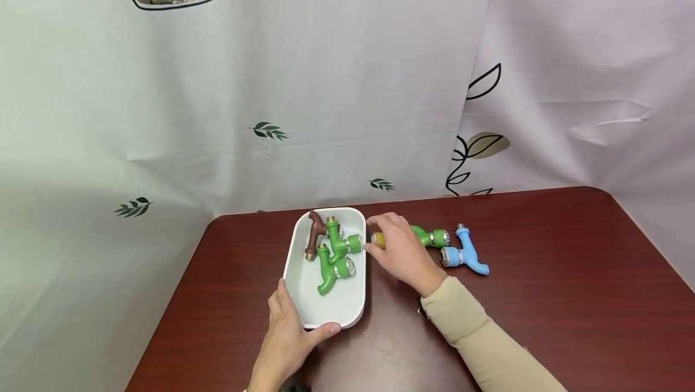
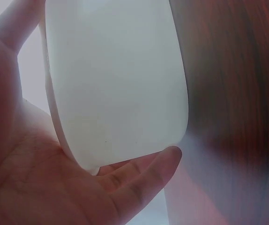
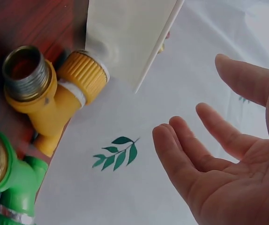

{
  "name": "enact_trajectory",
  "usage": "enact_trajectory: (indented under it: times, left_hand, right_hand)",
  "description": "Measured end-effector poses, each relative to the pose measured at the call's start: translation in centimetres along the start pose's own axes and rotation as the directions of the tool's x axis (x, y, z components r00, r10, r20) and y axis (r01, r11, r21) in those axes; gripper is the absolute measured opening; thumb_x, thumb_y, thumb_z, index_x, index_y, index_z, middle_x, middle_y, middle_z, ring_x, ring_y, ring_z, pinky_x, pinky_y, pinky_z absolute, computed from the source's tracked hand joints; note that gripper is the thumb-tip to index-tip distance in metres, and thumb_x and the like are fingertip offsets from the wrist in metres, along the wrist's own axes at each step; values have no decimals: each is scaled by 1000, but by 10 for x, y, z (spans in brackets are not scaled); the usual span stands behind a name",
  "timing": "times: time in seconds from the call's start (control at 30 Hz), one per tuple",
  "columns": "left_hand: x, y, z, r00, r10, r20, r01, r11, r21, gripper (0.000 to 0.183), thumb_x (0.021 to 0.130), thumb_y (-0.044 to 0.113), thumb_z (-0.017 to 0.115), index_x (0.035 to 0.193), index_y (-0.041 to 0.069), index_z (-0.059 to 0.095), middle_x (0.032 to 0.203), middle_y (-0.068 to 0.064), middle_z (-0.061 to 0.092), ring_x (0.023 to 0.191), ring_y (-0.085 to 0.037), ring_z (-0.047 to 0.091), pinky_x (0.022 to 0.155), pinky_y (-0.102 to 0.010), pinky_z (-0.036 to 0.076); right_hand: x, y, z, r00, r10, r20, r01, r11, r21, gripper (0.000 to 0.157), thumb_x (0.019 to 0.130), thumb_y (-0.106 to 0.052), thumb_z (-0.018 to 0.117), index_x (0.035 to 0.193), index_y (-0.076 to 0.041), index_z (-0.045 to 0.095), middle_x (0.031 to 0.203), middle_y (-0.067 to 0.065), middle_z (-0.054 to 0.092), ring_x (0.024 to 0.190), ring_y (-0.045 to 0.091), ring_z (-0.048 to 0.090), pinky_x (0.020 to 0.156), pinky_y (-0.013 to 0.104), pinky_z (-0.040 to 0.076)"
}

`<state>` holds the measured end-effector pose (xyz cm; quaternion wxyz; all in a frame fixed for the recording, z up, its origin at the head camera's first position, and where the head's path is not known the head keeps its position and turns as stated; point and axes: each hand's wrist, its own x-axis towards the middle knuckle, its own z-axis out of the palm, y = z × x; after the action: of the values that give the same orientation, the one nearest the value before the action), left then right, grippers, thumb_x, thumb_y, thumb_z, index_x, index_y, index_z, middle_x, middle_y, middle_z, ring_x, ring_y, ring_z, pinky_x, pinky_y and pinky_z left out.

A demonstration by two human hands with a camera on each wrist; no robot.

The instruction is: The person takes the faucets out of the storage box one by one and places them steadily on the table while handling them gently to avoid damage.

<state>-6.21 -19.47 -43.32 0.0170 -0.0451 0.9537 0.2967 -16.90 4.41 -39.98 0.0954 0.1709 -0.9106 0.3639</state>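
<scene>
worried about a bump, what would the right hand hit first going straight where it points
Most likely the white tray, at its right side. Height is unclear, so the right hand might pass above the edge and meet a green tap inside.

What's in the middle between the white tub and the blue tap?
A yellow tap and a green tap lie there. The head view shows it, with the right hand partly hiding both.
</scene>
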Motion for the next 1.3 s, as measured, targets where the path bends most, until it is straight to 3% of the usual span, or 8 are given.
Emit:
enact_trajectory:
  times: [0.2,0.47,0.8,1.3]
  left_hand:
    - [0,-1,0,1000,8,-7,-8,1000,0,144,65,64,85,154,-13,1,148,-32,23,132,-45,37,101,-53,42]
    - [0,-1,1,1000,21,-13,-21,1000,-3,144,65,64,85,154,-13,1,148,-32,23,132,-45,37,101,-53,42]
    - [0,-2,1,999,31,-17,-31,1000,3,144,66,64,85,153,-14,2,148,-32,23,132,-46,36,101,-54,42]
    - [1,-2,2,1000,24,-18,-24,1000,-1,143,65,64,86,153,-13,3,147,-33,24,131,-46,38,101,-54,42]
  right_hand:
    - [6,-5,7,999,-46,10,46,999,-7,44,86,-16,81,124,-3,65,120,14,62,107,29,56,89,42,48]
    - [12,-11,15,995,-68,70,68,998,-6,42,88,-16,79,125,-3,65,121,14,62,113,30,56,93,42,48]
    - [28,-18,27,970,-178,167,196,976,-96,41,89,-14,78,125,1,65,121,16,61,111,30,54,91,38,50]
    - [37,-24,39,950,-79,301,154,960,-235,49,91,-17,76,135,-1,61,123,16,59,115,27,54,92,37,52]
